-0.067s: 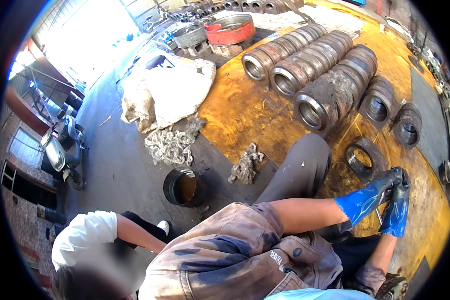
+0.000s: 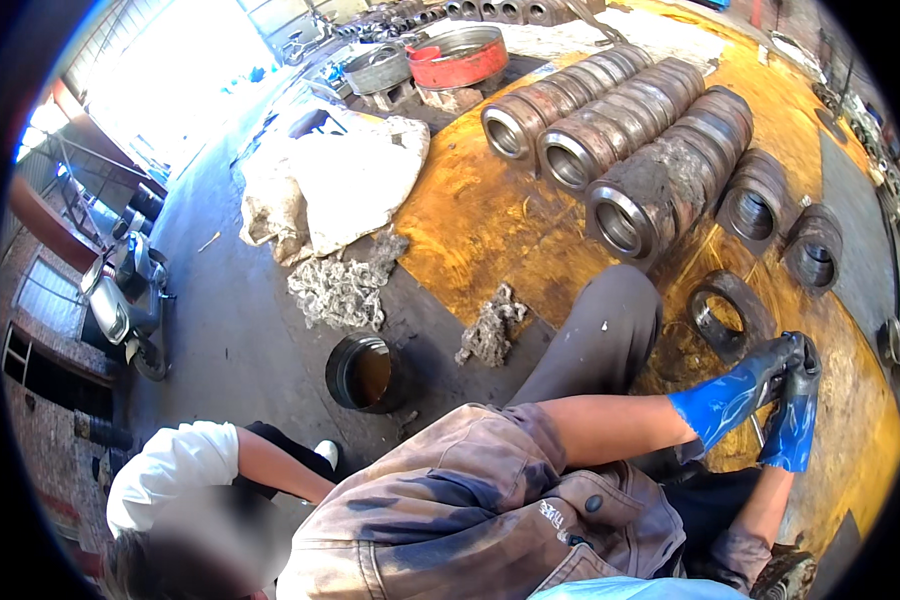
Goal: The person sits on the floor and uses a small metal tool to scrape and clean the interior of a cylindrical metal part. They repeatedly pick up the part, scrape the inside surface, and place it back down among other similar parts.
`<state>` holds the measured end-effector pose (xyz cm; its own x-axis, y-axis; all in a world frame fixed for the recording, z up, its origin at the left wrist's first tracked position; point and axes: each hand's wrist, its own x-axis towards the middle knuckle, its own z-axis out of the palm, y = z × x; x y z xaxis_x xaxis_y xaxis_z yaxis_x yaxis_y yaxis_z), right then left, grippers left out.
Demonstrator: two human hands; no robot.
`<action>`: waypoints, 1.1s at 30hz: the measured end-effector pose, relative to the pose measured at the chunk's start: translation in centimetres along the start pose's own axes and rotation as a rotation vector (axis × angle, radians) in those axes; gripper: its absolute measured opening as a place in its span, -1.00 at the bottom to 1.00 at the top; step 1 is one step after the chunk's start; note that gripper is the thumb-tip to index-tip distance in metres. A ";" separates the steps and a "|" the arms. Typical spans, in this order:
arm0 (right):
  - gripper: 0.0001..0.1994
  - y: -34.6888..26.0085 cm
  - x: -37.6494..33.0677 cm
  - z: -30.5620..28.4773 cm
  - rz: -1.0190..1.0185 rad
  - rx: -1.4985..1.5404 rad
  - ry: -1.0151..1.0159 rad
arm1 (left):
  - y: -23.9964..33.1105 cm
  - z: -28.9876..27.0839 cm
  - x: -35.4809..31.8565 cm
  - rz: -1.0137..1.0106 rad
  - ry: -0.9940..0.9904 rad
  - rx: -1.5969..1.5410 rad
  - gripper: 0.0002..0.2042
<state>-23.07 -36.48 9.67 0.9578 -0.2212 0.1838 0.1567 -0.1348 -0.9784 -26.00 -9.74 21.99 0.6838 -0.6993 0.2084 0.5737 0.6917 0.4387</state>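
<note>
My left hand (image 2: 768, 368) and my right hand (image 2: 801, 382) are close together at the right, in blue rubber gloves with blackened fingers. The fingers of both look closed and meet at the far end. What they grip is hidden by the gloves. A thin shiny metal piece (image 2: 758, 431) shows between the two cuffs; I cannot tell whether a hand holds it. Just beyond my left hand a thick dark metal ring (image 2: 730, 317) rests on the yellow-stained floor, apart from the gloves as far as I can see.
Rows of metal rings (image 2: 660, 185) lie ahead. Nearer my knee are a rag clump (image 2: 491, 328) and a black bucket of brown liquid (image 2: 364, 374). A pale sack (image 2: 345, 180) and more rags (image 2: 340, 292) lie left. A person in white (image 2: 175, 470) bends at lower left.
</note>
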 end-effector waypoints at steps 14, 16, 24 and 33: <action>-0.62 -4.7 -2.1 4.3 0.084 0.018 0.071 | -7.6 -8.5 5.9 -0.083 0.279 -0.307 -0.80; -0.63 -4.9 -1.9 4.1 0.036 0.011 0.052 | -7.5 -8.3 6.0 -0.124 0.318 -0.312 -0.80; -0.66 -3.2 -1.0 2.6 0.025 -0.118 0.067 | -7.0 -8.4 5.8 -0.152 0.318 -0.289 -0.79; -0.67 -4.8 -0.9 3.2 0.193 -0.167 0.112 | -7.0 -8.0 5.6 -0.139 0.323 -0.310 -0.79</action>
<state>-23.86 -32.52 13.90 0.9318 -0.3627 0.0144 -0.0764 -0.2350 -0.9690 -22.55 -17.10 13.07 0.6679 -0.7313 -0.1382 0.7439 0.6509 0.1513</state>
